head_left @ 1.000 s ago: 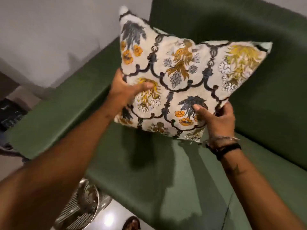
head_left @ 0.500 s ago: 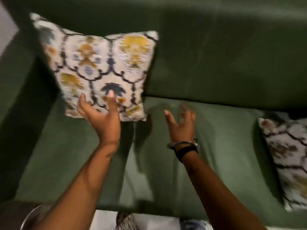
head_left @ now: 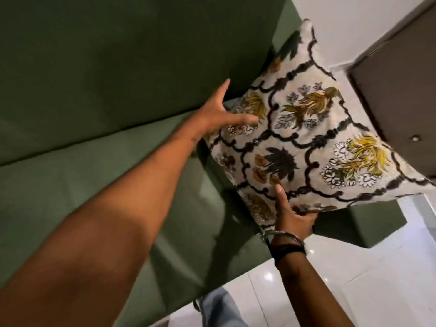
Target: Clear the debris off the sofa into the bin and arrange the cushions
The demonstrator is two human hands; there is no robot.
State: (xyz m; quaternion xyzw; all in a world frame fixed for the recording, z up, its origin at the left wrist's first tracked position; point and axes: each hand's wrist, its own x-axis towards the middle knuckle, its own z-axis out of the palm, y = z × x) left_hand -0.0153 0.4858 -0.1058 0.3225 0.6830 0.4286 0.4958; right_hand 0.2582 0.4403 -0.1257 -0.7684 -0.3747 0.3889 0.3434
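A cream cushion [head_left: 306,142] with black scrollwork and yellow flowers is tilted against the right end of the green sofa [head_left: 94,90]. My right hand [head_left: 291,218] grips its lower edge, thumb on the front and fingers underneath. My left hand [head_left: 224,114] lies flat on the cushion's upper left edge, fingers spread, thumb pointing up toward the sofa back. The cushion hides the sofa's right armrest. No bin or debris shows in this view.
A dark brown door or cabinet [head_left: 401,90] stands just right of the sofa, against a white wall. Glossy white floor tiles [head_left: 354,279] run along the sofa's front edge. My denim-clad leg [head_left: 219,308] is at the bottom.
Both hands left the first cushion at the sofa's left end. The view swung to the right end, where the hands now hold a second cushion.
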